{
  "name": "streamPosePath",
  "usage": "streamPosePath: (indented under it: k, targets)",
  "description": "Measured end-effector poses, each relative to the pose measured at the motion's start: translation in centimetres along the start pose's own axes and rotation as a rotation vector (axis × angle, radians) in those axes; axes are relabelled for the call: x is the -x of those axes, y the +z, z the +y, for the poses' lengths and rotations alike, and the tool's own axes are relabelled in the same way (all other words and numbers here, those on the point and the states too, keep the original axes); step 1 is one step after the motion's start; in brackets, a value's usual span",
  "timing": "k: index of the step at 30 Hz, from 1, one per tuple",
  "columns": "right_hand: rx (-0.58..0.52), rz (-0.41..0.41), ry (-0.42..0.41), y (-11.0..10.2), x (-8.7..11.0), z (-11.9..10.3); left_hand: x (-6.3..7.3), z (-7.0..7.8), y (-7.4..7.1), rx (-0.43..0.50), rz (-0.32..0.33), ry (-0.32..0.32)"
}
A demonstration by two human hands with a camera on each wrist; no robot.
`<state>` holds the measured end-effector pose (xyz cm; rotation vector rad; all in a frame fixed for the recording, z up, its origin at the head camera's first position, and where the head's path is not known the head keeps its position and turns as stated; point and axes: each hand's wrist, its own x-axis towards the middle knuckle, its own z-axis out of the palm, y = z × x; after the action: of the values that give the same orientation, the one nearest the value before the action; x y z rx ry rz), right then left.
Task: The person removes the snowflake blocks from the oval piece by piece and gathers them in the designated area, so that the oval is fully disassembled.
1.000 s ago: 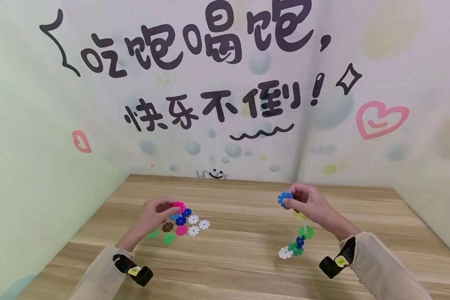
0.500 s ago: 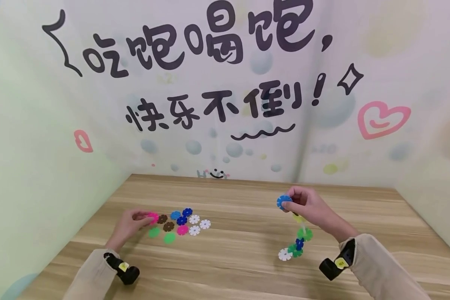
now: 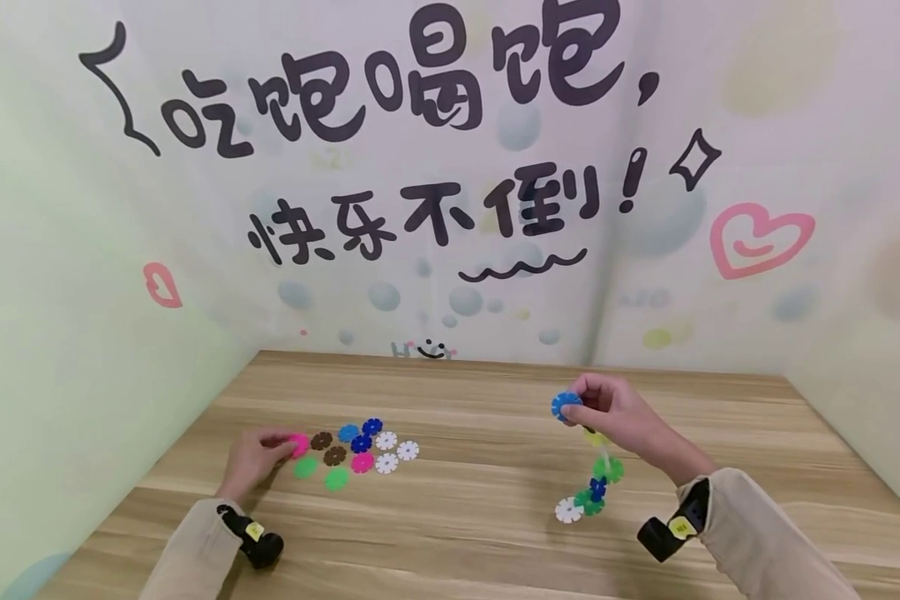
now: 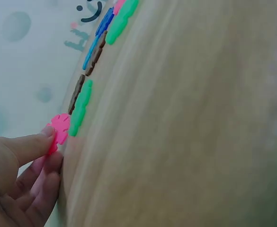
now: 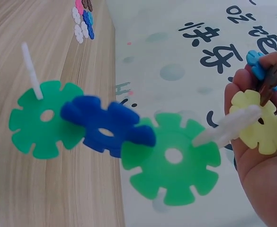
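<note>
On the left of the table, my left hand (image 3: 251,460) pinches a pink snowflake disc (image 4: 60,126) between thumb and fingers. A light green disc (image 4: 81,109) and a brown disc (image 3: 321,441) lie close by it. My right hand (image 3: 613,410), raised at the right, holds the light blue disc (image 3: 566,407) at the upper end of a chain of slotted discs. Down the chain come a brown disc (image 5: 269,84), a yellow disc (image 5: 259,124), a white disc (image 5: 230,126), a green disc (image 5: 171,158), a dark blue disc (image 5: 105,124), another green disc (image 5: 43,118) and an end white disc (image 3: 568,510).
Loose discs are spread beside my left hand, among them a second pink disc (image 3: 362,462), several white discs (image 3: 386,463) and dark blue discs (image 3: 362,443). The wooden table (image 3: 465,533) meets a printed cloth backdrop (image 3: 360,308) at its back edge.
My left hand has carried the pink disc from above the loose discs leftward and down to their left side. My right hand and the chain have barely moved.
</note>
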<state>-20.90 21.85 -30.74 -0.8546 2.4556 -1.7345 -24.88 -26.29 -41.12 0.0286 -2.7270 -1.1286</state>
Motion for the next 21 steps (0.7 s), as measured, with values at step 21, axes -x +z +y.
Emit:
streamPosePath:
  k: [21]
  targets:
    - [-0.027,-0.026,-0.024,0.5,-0.3,0.1,-0.6,1.0,-0.4,-0.002,0.018,0.012]
